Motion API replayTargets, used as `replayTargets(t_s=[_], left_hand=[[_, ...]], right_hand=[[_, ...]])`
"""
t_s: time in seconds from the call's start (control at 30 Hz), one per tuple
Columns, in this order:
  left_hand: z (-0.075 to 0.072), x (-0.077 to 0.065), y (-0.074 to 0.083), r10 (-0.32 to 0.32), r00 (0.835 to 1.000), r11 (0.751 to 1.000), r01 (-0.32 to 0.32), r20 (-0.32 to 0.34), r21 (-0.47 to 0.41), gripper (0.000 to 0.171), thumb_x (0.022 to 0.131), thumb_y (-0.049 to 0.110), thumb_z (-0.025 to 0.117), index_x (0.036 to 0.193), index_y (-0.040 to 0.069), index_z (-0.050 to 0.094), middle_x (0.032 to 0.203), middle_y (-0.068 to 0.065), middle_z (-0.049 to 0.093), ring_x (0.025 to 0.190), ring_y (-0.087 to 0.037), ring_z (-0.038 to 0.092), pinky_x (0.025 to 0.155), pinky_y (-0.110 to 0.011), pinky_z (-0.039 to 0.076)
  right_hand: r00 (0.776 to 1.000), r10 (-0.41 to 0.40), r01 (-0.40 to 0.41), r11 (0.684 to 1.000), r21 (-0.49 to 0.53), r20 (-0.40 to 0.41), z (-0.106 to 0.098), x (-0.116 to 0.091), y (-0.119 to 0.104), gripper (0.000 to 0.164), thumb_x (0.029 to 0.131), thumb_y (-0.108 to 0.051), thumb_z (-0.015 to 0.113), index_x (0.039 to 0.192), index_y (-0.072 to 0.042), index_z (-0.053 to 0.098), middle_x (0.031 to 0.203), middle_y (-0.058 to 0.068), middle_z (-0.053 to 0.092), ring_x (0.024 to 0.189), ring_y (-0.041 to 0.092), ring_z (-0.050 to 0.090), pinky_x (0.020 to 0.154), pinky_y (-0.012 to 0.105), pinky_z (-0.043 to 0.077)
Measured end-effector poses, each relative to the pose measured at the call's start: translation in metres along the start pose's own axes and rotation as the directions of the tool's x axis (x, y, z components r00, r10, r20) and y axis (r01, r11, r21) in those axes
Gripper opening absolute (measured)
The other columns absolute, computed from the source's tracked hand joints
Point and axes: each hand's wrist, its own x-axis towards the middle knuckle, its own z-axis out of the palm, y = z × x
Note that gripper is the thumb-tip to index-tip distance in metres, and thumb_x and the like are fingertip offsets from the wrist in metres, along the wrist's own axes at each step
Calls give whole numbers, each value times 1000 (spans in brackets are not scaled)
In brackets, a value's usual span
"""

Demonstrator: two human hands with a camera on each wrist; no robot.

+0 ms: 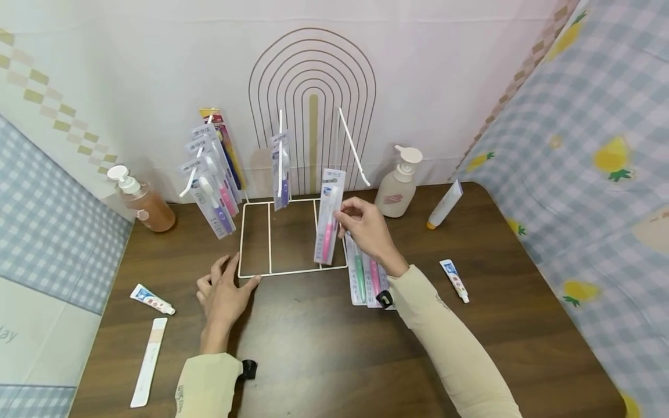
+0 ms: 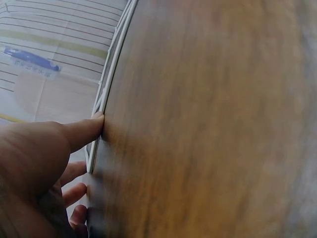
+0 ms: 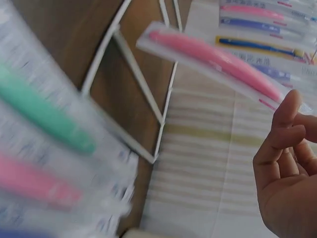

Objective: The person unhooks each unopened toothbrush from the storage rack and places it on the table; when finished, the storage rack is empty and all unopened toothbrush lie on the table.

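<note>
The white wire rack (image 1: 269,238) looks light, so bracing suits it: at its near left corner the left hand (image 1: 225,299) rests, thumb and forefinger spread wide. Over the rack's right part, the right hand (image 1: 368,229) pinches the side edge of a pink toothbrush pack (image 1: 330,220), nearly upright. The pack is probably light, stiffish and slick; best held by its edges.

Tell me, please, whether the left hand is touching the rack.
Touching; in the left wrist view, the left hand has its thumb tip against the rack, with no gap.
</note>
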Motion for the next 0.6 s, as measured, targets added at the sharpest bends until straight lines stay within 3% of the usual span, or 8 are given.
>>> replayTargets(t_s=[0.13, 0.37, 0.6], left_hand=[[-1, 0, 1, -11, 1000, 1000, 11, 5, 8, 83, 107, 41, 78, 177, 14, 43, 185, -19, 30, 147, -59, 25, 117, -73, 21], [-3, 0, 4, -20, 1000, 1000, 20, 19, 19, 84, 108, 42, 78, 178, 15, 41, 186, -19, 28, 148, -58, 25, 116, -71, 22], [-2, 1, 2, -26, 999, 999, 25, 32, 24, 84, 108, 42, 77, 179, 16, 39, 187, -19, 26, 148, -57, 24, 118, -72, 20]], right_hand=[[999, 40, -39, 999, 20, -22, -20, -12, 12, 17, 109, -9, 75, 119, 5, 75, 99, 19, 80, 61, 8, 69, 57, 22, 43], [991, 42, -34, 997, 66, -125, -55, -23, 33, 20, 108, -4, 70, 120, 12, 75, 85, -2, 73, 59, 4, 57, 55, 19, 46], [973, 141, -134, 990, 52, -184, -80, -36, 60, 23, 109, -7, 68, 118, 13, 74, 77, -7, 66, 60, 4, 52, 55, 19, 43]])
